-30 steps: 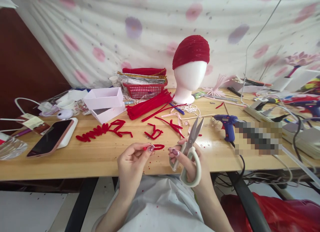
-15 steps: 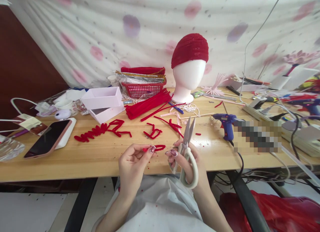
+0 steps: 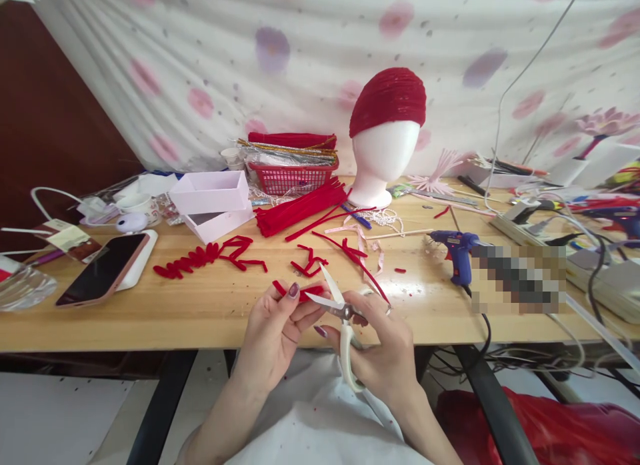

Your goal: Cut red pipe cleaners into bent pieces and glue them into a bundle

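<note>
Between its thumb and fingers my left hand (image 3: 273, 328) pinches a short folded red pipe cleaner (image 3: 311, 293) above the table's front edge. My right hand (image 3: 383, 341) grips white-handled scissors (image 3: 345, 311), whose blades are spread and point left at the red piece. Whether a blade touches it I cannot tell. Just beyond my hands lie a bent red pipe cleaner shape (image 3: 309, 261) and some long red stems (image 3: 350, 251). Further left rests a row of red loops (image 3: 187, 261) joined to bent red stems (image 3: 240, 255).
A bundle of red pipe cleaners (image 3: 300, 208) lies before a red basket (image 3: 295, 178). Behind stands a white foam head (image 3: 383, 151) with a red cap (image 3: 390, 103). A blue glue gun (image 3: 457, 251) is at right; a phone (image 3: 103, 271) and white boxes (image 3: 210, 191) are at left.
The scissors have swung from pointing up to pointing left, and their blades have spread wider. My right hand has turned and brought them to the red piece in my left hand.
</note>
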Motion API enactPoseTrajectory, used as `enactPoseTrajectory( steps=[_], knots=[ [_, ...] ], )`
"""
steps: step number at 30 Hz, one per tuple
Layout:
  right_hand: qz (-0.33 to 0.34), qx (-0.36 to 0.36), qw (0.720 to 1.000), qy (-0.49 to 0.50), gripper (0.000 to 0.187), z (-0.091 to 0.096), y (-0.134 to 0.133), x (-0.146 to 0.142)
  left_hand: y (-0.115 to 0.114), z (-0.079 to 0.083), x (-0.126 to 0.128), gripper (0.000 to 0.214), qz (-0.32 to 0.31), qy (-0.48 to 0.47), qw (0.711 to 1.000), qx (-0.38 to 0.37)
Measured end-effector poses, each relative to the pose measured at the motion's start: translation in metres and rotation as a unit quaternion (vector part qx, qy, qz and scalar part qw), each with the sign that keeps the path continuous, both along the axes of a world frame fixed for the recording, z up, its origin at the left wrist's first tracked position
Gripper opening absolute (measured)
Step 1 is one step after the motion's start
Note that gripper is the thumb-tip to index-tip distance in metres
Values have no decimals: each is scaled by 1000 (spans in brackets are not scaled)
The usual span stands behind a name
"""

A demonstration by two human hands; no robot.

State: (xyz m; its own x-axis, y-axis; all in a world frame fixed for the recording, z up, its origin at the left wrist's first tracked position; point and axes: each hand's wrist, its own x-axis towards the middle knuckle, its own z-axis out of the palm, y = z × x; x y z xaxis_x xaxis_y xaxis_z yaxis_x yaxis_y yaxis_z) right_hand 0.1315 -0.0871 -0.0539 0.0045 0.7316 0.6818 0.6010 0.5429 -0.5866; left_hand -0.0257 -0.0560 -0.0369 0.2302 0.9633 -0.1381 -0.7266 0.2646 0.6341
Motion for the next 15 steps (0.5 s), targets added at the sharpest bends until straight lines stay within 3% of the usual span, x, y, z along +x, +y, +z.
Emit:
enactPoseTrajectory(
  steps=[7,15],
  knots=[
    [8,22,1000,-22,41,-2,-1,4,-2,10,0,43,8,31,999,0],
    [9,16,999,-38,40,-4,-2,8,0,8,-3,49,1,46,998,-30]
  ],
)
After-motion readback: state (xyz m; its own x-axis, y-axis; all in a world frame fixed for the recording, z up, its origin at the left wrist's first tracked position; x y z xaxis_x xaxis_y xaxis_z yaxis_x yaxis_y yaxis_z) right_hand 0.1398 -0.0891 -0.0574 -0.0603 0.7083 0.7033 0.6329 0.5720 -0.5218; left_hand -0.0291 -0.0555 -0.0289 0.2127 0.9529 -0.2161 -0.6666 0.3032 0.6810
